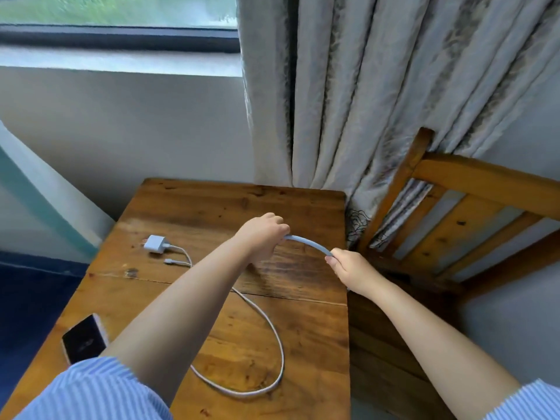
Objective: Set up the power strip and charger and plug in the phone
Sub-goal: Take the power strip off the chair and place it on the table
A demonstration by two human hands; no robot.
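Your small brown wooden table (212, 207) ends just past your hands: its right edge runs straight down beside your right wrist, and beyond it stands a wooden slatted chair (472, 207) pressed close against that side. The far edge sits near the pale wall under the window, with the grey patterned curtain (363, 101) hanging down to the table's far right corner. The far half of the tabletop is bare, and there is more bare wood near you on the right, inside and beyond the cable loop.

Your left hand (263, 231) is closed in a fist over one end of a thick grey-blue power cord (309, 244), palm down, above the middle of the table. Your right hand (351, 269) pinches the same cord between thumb and fingers, right over the table's right edge. The cord arches in a short curve between the two hands; where it runs past either grip is hidden. Both forearms reach forward, bare from the striped blue-and-white sleeves.

The small white charger block (156, 244) lies on the left part of the table, well apart from your left hand. Its thin white cable (272, 328) sweeps in a wide loop under your left forearm, its free plug end resting just beside the charger. The dark-screened phone (85, 339) lies at the near left edge, touching nothing else.
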